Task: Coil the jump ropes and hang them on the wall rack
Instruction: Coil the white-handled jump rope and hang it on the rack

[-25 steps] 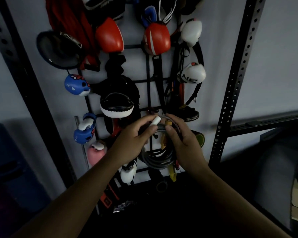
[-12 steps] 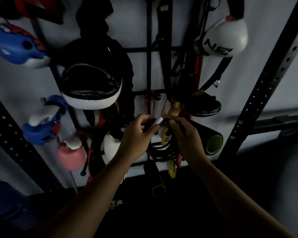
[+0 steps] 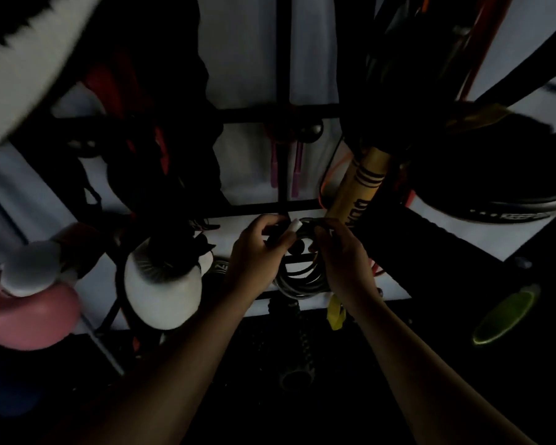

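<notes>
1. Closer now than half a second ago, I see the black wire-grid wall rack [image 3: 283, 110] fill the view, its white and pink boxing gloves pushed out to the left.
2. Between my hands hangs the coiled grey jump rope [image 3: 299, 279], loops drooping below a rack crossbar, its white handle tip [image 3: 293, 227] pointing up and right.
3. Left hand [image 3: 254, 258] grips the handles; right hand [image 3: 344, 255] curls round the coil's top. Whether a hook sits there, I cannot tell.

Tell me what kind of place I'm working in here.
Likely a boxing or home gym's storage wall: boxing gloves hang on a black wall rack, where both hands hold a coiled jump rope.
</notes>
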